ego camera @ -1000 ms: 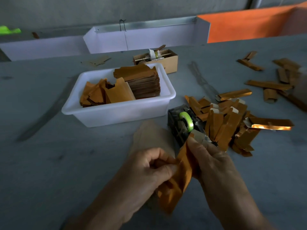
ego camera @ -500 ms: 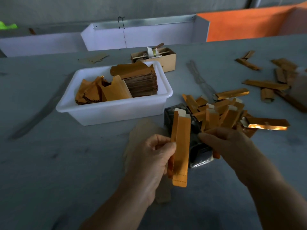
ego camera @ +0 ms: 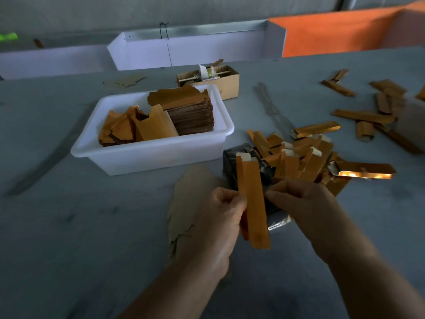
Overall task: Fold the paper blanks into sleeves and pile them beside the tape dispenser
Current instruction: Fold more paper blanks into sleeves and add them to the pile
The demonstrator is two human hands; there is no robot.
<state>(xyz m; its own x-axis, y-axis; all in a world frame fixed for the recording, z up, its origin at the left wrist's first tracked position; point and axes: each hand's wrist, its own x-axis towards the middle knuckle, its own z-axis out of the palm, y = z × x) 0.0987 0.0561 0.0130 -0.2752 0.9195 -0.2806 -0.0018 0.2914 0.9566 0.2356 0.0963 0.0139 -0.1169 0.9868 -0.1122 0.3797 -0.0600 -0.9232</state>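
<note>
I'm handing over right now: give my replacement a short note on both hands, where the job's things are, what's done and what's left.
Left hand: pinches a folded orange sleeve, held upright above the table.
Right hand: fingers curled at the sleeve's right edge; actual contact unclear.
Tape dispenser: just behind the sleeve, partly hidden.
Done: pile of sleeves lies right of the dispenser.
Left: add this sleeve to the pile; many blanks wait in the white tub.
</note>
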